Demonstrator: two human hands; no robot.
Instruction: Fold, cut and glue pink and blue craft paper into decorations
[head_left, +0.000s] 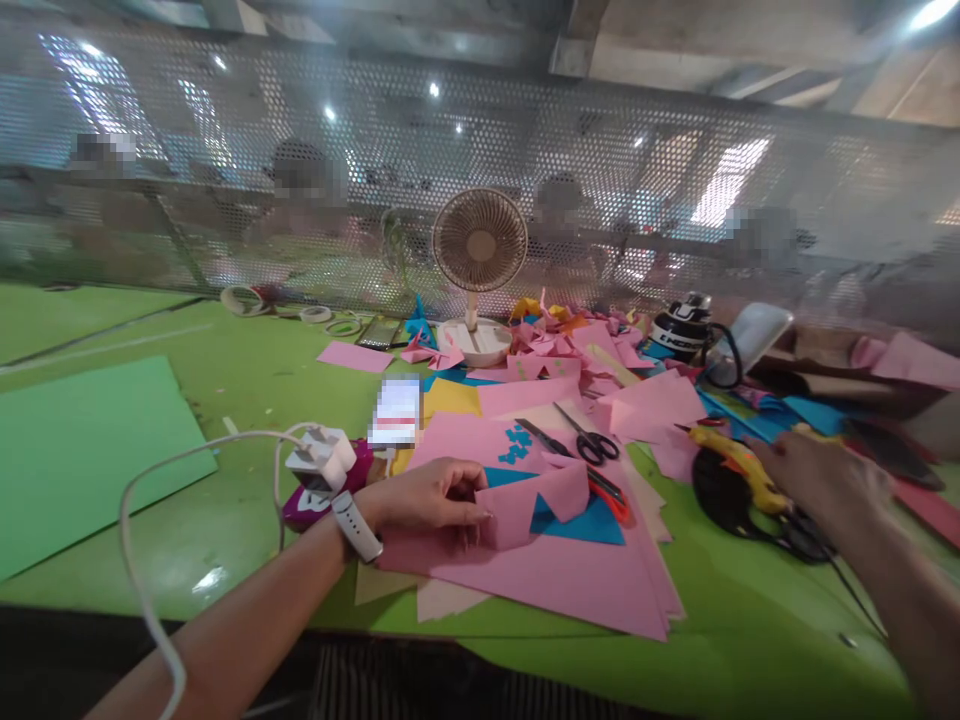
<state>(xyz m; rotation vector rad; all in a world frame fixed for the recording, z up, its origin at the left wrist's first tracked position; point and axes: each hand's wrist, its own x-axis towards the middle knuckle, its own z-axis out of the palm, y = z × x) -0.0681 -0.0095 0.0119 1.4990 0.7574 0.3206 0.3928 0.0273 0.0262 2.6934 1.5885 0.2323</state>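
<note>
My left hand [435,500], with a white watch on its wrist, pinches the left edge of a folded pink paper piece [517,510]. Under that piece lies blue paper [581,525] on a stack of pink sheets [570,595]. Black scissors [592,445], a red-handled cutter [611,495] and small blue paper cutouts [516,443] rest on the stack. At the right my right hand [814,480], slightly blurred, has its fingers closed at the back of a yellow hot glue gun [724,450]; some fingertips are hidden. A black round object [716,495] sits beneath the gun.
A fan [480,245] stands at the back before a perforated screen [360,130]. Folded paper pieces [555,345] are heaped nearby. A phone [396,412], white charger [322,458] with cable, green sheet [90,460], black-topped bottle [679,325] and cardboard box [847,385] surround the work.
</note>
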